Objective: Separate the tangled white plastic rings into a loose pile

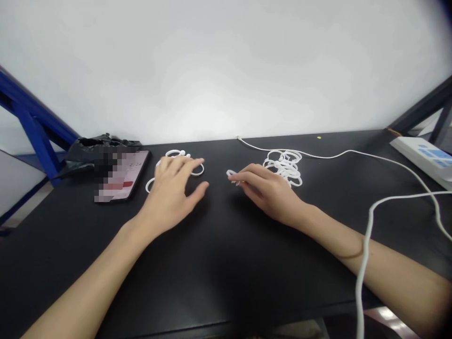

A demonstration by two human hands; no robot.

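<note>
My left hand reaches over a group of white rings on the left part of the black table, its fingers apart and partly covering them. Whether it touches the rings I cannot tell. Between the thumb and fingers of my right hand is a small white ring, pinched just above the tabletop. Right behind that hand lies a tangled heap of several white rings, each with a small knob-like part.
A phone lies at the left beside a crumpled black plastic bag. A white cable runs along the back; another cable crosses over my right forearm. A white device with blue labels stands at the right on the black table.
</note>
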